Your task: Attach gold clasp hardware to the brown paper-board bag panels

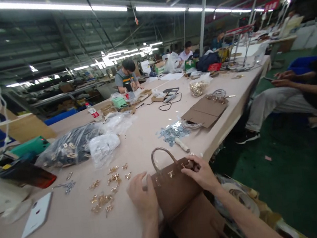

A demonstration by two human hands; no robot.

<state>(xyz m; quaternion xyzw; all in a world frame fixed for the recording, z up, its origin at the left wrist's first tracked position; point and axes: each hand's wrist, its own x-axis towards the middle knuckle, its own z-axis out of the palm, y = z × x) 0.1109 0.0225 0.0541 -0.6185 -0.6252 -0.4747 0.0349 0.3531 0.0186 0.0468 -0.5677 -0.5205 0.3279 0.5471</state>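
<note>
So, up close, a brown bag piece [180, 185] is at the near edge of the worktop [122, 234], smooth and plain, creased across, with an arched handle [162, 148] and gold-coloured fittings [170, 174] at the top. The right hand [203, 173] pinches its top corner; the left hand [142, 193] meets the left edge, its grip impossible to tell. Beyond lie loose fittings [102, 201], then a clear plastic bag [78, 143] stuffed with dark pieces and gold-toned plates; farther off, a smaller clear bag [197, 88] bulges with gold-coloured bits.
</note>
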